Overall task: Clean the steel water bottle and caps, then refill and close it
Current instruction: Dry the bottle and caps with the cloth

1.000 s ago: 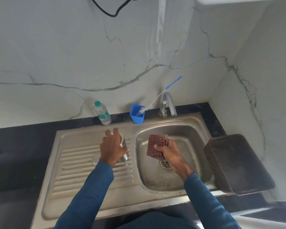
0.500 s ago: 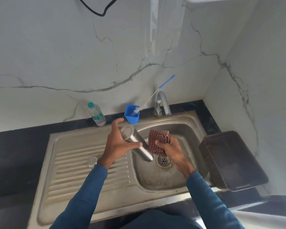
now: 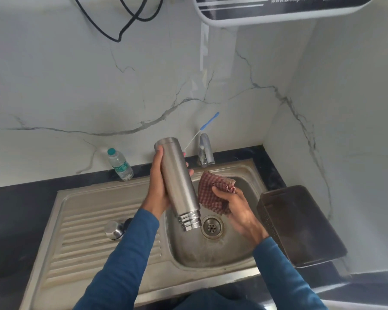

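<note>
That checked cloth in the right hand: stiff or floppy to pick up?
Probably floppy: the checked cloth bunches and folds in the right hand. Likely light, since a few curled fingers hold it. Whether it is wet I cannot tell.

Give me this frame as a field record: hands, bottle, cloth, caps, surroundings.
left hand: grips steel bottle around its upper body
bottle state: uncapped, tilted, threaded mouth down over sink basin
right hand: grips checked cloth beside the bottle; contact unclear
steel cap: on drainboard, dark piece beside it
nearby: plastic water bottle by wall; dark basket right of basin
tap: behind basin, no stream visible
</note>
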Action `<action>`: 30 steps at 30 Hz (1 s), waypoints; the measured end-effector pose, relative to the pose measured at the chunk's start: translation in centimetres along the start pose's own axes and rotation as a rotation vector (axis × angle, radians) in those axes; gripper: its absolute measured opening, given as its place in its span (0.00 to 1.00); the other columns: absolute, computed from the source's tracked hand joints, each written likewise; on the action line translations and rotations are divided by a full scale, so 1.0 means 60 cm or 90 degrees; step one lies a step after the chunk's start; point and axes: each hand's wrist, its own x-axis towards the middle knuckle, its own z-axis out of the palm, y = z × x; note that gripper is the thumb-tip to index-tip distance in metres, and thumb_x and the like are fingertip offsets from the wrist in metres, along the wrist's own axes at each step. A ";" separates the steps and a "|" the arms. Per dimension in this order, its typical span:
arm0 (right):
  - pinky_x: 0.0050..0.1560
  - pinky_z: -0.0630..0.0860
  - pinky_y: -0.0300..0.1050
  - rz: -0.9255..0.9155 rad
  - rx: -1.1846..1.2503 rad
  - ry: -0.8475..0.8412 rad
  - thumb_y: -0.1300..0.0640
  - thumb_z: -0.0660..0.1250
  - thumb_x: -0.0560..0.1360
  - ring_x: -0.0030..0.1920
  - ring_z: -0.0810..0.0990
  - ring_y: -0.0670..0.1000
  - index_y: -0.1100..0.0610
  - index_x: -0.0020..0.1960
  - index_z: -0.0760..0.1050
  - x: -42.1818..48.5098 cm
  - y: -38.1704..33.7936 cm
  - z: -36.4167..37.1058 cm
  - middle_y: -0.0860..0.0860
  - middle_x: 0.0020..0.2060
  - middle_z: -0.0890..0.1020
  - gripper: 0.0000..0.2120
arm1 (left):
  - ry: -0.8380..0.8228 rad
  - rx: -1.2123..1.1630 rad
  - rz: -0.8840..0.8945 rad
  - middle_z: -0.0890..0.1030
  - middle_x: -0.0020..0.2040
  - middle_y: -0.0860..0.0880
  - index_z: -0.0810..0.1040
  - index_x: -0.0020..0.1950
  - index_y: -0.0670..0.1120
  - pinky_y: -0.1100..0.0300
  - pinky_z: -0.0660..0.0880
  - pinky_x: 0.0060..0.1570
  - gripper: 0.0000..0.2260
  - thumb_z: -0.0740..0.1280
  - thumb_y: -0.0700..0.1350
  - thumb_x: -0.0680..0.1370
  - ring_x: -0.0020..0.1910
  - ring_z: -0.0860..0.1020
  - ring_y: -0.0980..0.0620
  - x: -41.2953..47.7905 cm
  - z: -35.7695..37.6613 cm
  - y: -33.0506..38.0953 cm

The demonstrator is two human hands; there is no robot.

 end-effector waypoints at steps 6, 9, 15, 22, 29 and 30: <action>0.69 0.77 0.65 -0.065 0.039 0.015 0.55 0.77 0.73 0.65 0.80 0.61 0.56 0.68 0.77 0.002 -0.037 -0.016 0.55 0.59 0.86 0.25 | 0.011 0.068 -0.018 0.84 0.47 0.39 0.83 0.60 0.39 0.50 0.82 0.46 0.31 0.68 0.67 0.78 0.42 0.83 0.43 -0.006 0.031 -0.047; 0.62 0.78 0.59 -0.092 -0.009 0.013 0.58 0.72 0.78 0.61 0.81 0.58 0.50 0.60 0.82 -0.004 -0.048 -0.021 0.49 0.53 0.88 0.11 | 0.021 0.016 -0.016 0.84 0.43 0.41 0.83 0.58 0.40 0.51 0.81 0.45 0.28 0.65 0.66 0.80 0.40 0.83 0.44 -0.016 0.045 -0.065; 0.53 0.85 0.51 -0.085 -0.057 0.024 0.57 0.71 0.80 0.59 0.83 0.56 0.50 0.64 0.80 -0.010 -0.036 -0.022 0.52 0.57 0.86 0.13 | 0.072 -0.073 -0.051 0.84 0.53 0.36 0.78 0.70 0.33 0.53 0.83 0.41 0.40 0.59 0.69 0.82 0.42 0.84 0.42 0.011 0.033 -0.095; 0.50 0.82 0.40 -0.090 -0.089 0.056 0.62 0.70 0.82 0.54 0.86 0.46 0.48 0.61 0.82 -0.018 -0.018 -0.001 0.46 0.51 0.89 0.13 | 0.104 -0.071 -0.108 0.82 0.63 0.35 0.79 0.72 0.37 0.45 0.81 0.59 0.39 0.64 0.71 0.79 0.58 0.82 0.38 0.025 0.024 -0.108; 0.42 0.82 0.35 -0.129 -0.080 0.033 0.65 0.68 0.82 0.48 0.87 0.41 0.51 0.62 0.82 -0.027 -0.023 0.013 0.45 0.48 0.89 0.13 | 0.066 -0.013 -0.133 0.85 0.48 0.39 0.82 0.61 0.39 0.49 0.82 0.47 0.29 0.71 0.64 0.77 0.43 0.85 0.42 0.009 0.014 -0.104; 0.43 0.84 0.39 -0.132 -0.069 0.032 0.65 0.68 0.82 0.49 0.88 0.44 0.51 0.61 0.82 -0.028 -0.027 0.015 0.47 0.49 0.89 0.12 | 0.068 -0.014 -0.135 0.84 0.48 0.38 0.83 0.61 0.39 0.50 0.82 0.46 0.30 0.70 0.65 0.78 0.42 0.84 0.42 0.009 0.010 -0.104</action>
